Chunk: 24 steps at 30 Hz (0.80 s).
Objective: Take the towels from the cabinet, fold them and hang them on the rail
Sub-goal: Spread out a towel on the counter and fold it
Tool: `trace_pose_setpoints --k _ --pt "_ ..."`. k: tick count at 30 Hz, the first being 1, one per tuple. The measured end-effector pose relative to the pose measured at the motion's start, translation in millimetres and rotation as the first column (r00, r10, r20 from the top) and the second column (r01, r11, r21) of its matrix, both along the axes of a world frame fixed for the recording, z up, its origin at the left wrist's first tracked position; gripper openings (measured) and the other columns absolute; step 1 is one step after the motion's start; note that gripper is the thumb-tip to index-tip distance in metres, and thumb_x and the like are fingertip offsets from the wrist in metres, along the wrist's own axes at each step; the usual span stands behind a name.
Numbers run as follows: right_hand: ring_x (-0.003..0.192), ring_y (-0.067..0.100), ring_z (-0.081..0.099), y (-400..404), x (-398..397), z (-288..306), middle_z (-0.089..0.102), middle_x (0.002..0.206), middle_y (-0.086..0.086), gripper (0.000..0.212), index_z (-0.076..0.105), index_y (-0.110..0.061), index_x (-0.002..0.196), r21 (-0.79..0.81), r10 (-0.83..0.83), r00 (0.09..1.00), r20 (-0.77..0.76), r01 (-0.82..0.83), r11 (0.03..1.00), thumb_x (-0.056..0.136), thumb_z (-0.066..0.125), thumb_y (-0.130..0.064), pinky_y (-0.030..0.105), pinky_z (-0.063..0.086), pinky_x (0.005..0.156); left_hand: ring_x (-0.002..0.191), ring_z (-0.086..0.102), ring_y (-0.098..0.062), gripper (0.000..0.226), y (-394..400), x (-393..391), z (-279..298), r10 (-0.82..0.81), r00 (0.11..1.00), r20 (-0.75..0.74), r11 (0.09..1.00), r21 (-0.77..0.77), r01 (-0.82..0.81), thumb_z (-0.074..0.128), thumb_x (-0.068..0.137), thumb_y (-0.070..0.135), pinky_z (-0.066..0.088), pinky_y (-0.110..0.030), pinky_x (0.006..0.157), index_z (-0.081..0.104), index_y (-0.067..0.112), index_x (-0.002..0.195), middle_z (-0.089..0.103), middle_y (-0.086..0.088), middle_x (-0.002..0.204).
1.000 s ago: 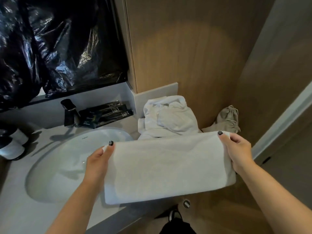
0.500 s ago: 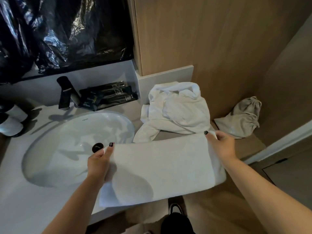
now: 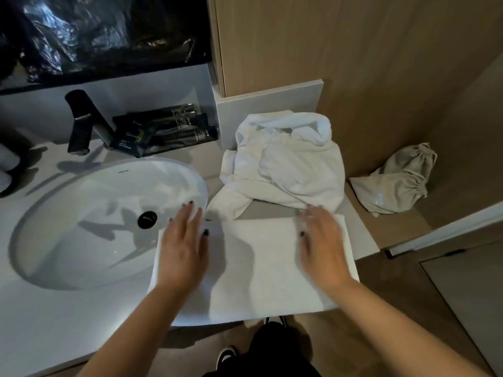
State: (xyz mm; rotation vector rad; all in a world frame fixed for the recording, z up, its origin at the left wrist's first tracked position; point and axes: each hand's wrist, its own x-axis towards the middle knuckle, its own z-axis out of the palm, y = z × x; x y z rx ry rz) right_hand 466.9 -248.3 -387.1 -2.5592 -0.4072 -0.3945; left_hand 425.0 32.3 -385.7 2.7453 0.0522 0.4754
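Observation:
A folded white towel (image 3: pixel 258 268) lies flat on the counter's front edge, its left end over the basin rim. My left hand (image 3: pixel 182 251) lies flat on the towel's left part, fingers straight. My right hand (image 3: pixel 324 248) rests palm down on its right part, blurred by motion. Behind the flat towel sits a crumpled heap of white towels (image 3: pixel 288 164) against the wooden wall. No rail or cabinet is in view.
A white basin (image 3: pixel 89 221) with a black drain fills the counter's left side, with a black tap (image 3: pixel 81 123) and black sachets (image 3: pixel 163 131) behind it. A beige drawstring bag (image 3: pixel 397 180) lies at the right. Black plastic covers the mirror (image 3: pixel 103 34).
The towel, held up by its top corners a second ago, now lies on the counter. Both hands have let go of the corners and lie flat on it.

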Motion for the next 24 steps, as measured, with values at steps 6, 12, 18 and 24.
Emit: trace_pose_setpoints --k 6,12,18,24 --pt "0.145 0.024 0.033 55 -23 -20 0.042 0.153 0.006 0.056 0.048 -0.008 0.144 -0.348 0.257 0.941 -0.219 -0.321 0.881 0.095 0.034 -0.031 0.045 0.023 0.112 0.152 0.009 -0.017 0.059 -37 -9 -29 -0.191 0.939 -0.286 0.977 0.039 0.210 0.025 0.100 0.038 0.011 -0.040 0.122 0.030 0.014 0.154 0.017 -0.003 0.163" --pt "0.152 0.018 0.005 40 -3 -21 0.007 0.165 -0.001 0.073 0.014 -0.018 0.157 -0.396 0.176 0.916 -0.360 -0.321 0.860 0.097 0.022 -0.058 0.046 0.000 0.118 0.151 -0.012 -0.014 0.066 -32 -1 -22 -0.129 0.902 -0.411 0.966 0.151 0.207 0.014 0.098 0.053 0.001 -0.043 0.123 0.007 0.028 0.158 -0.002 0.001 0.165" --pt "0.148 0.012 -0.020 -20 17 -7 -0.016 0.163 -0.003 0.084 -0.012 -0.018 0.156 -0.480 -0.022 0.906 -0.422 -0.203 0.854 0.092 0.008 -0.069 0.040 -0.013 0.120 0.151 -0.015 -0.017 0.078 -13 -6 -19 -0.048 0.902 -0.429 0.979 0.160 0.128 0.013 0.091 0.070 -0.004 -0.042 0.123 0.001 0.031 0.158 -0.008 0.000 0.165" --pt "0.149 0.015 -0.021 -17 18 6 -0.018 0.163 0.002 0.075 -0.015 -0.012 0.155 -0.501 -0.112 0.863 -0.493 -0.176 0.847 0.097 0.006 -0.057 0.047 -0.013 0.120 0.150 -0.020 -0.022 0.083 1 -10 -11 0.033 0.892 -0.452 0.989 0.142 0.036 0.005 0.091 0.066 -0.011 -0.042 0.122 -0.009 0.017 0.157 -0.015 -0.010 0.164"
